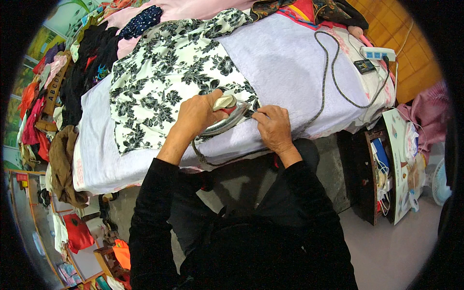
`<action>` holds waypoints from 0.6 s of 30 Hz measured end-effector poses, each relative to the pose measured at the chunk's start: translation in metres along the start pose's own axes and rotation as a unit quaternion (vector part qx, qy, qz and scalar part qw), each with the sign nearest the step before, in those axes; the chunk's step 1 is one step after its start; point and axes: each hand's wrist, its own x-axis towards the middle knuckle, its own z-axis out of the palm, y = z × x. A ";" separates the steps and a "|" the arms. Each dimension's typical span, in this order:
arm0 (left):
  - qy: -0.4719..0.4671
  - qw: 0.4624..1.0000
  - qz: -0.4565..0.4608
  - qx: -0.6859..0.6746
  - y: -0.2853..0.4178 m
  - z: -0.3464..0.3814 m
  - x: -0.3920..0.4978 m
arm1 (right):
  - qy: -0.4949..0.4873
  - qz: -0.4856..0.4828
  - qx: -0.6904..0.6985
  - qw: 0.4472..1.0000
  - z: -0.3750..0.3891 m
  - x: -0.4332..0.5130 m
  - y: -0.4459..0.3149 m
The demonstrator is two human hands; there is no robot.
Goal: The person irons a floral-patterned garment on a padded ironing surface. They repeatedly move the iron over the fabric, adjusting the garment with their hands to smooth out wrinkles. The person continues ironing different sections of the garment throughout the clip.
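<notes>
A white garment with black flower print (159, 90) lies spread over a pale lavender towel-like cover (282, 61) on a raised surface. My left hand (199, 110) is closed around the handle of a clothes iron (224, 121), which rests on the garment's near right part with its tip pointing right. Just right of that tip, my right hand (273, 125) pinches the garment's edge between thumb and fingers. A dark braided cord (326, 72) loops over the cover at the right. My hands partly hide the iron's body and the pinched fabric.
At the right end lie a white power strip (378, 54) with a plug in it and a small black device (364, 66). Heaped clothes (87, 61) line the left and far sides. An open drawer (380, 174) stands at the right, near a fan (440, 181).
</notes>
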 end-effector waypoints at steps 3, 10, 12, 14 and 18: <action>0.008 1.000 0.019 -0.005 0.001 -0.001 0.000 | 0.015 -0.001 0.004 1.000 -0.001 0.001 -0.003; -0.007 0.997 0.073 0.009 0.004 -0.003 0.016 | 0.032 0.002 0.011 0.999 0.003 0.002 -0.003; -0.008 0.996 0.090 -0.001 0.005 -0.003 0.018 | 0.043 0.003 0.022 0.999 0.004 0.003 -0.002; -0.013 0.996 0.089 -0.002 0.008 -0.002 0.020 | 0.056 0.009 0.028 0.998 0.004 0.002 0.000; -0.004 0.996 0.094 -0.007 0.013 0.000 0.021 | 0.070 0.027 0.039 0.996 0.004 0.002 0.000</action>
